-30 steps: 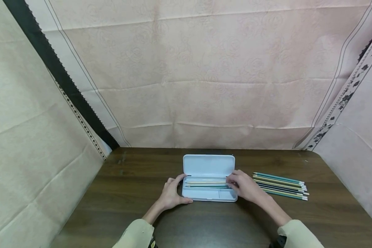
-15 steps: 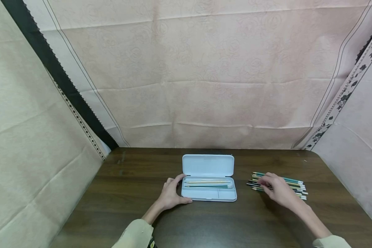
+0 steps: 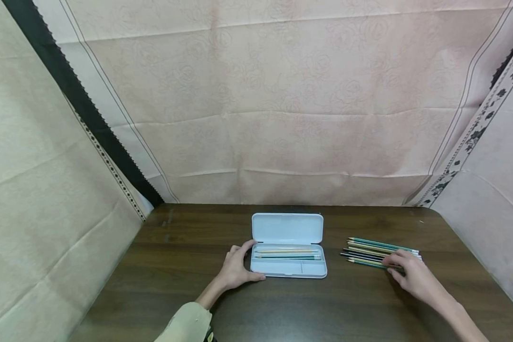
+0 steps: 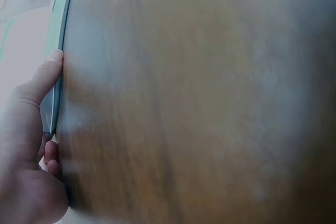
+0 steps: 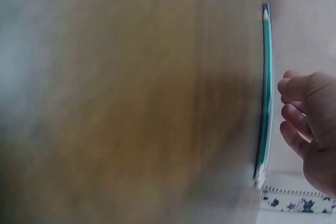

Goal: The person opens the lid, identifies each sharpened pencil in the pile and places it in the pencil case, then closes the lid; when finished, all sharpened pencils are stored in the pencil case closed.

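Observation:
A light blue pencil case (image 3: 287, 228) lies with its lid raised on the table. Several pencils (image 3: 288, 257) lie lengthwise in its larger compartment. My left hand (image 3: 234, 268) grips the case's left end, thumb at the front edge and fingers behind; the left wrist view shows the thumb (image 4: 47, 74) against the side. To the right, several green, yellow and dark pencils (image 3: 363, 251) lie in a row. My right hand (image 3: 415, 278) hovers over their eraser ends, fingers loosely bent. In the right wrist view a gap separates these fingers (image 5: 296, 121) from the green pencil (image 5: 266, 77).
The brown wooden table (image 3: 278, 308) carries the case and the pencils. A pale cloth (image 3: 256, 118) hangs behind its back edge, and similar cloths stand at the left and right sides.
My right hand has left the case, moved right to the loose pencils, then slid along them toward their eraser ends. Some dark pencils shifted left. My left hand stays on the case.

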Tool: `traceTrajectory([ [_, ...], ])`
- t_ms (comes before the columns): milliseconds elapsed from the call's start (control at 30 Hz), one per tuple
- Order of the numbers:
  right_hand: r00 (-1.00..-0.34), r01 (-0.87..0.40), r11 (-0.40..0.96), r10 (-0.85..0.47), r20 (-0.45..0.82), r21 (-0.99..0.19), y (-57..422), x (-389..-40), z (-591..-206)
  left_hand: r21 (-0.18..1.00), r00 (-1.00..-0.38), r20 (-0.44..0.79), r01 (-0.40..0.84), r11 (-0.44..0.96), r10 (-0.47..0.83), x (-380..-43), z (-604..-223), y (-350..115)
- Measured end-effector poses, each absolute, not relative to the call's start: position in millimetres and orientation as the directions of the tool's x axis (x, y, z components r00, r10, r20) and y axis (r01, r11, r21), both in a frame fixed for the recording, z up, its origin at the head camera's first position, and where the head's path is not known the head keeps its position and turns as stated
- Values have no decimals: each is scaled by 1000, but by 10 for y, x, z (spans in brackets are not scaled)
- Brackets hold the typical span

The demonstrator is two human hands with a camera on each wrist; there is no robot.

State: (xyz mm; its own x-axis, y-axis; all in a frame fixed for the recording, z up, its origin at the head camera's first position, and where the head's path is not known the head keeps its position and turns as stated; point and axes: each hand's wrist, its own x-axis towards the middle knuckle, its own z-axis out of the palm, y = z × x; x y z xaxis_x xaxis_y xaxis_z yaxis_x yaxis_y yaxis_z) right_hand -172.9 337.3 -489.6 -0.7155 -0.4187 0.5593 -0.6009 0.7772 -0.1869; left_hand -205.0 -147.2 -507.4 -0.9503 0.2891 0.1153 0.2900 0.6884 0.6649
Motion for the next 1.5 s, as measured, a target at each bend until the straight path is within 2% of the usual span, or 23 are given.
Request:
traceTrajectory([
  [133,-724,-558,816,-389,570,-152,3478,-1667,-4929,667,-952,110,284,689,286,-2050,-5072,-1474],
  [367,-765,-497,851,-337,548,-171,3649,-1568,-4955,672,-952,109,283,684,287,-2042,-5066,-1472],
  [900,-729,-515,845,-344,593,-143,3789,-1616,-5030,675,-951,113,286,680,288,-2054,-5073,-1470],
  [1500,-717,-524,845,-368,592,-109,3780,-1613,-5045,672,-948,120,295,679,293,-2054,-5077,-1471],
])
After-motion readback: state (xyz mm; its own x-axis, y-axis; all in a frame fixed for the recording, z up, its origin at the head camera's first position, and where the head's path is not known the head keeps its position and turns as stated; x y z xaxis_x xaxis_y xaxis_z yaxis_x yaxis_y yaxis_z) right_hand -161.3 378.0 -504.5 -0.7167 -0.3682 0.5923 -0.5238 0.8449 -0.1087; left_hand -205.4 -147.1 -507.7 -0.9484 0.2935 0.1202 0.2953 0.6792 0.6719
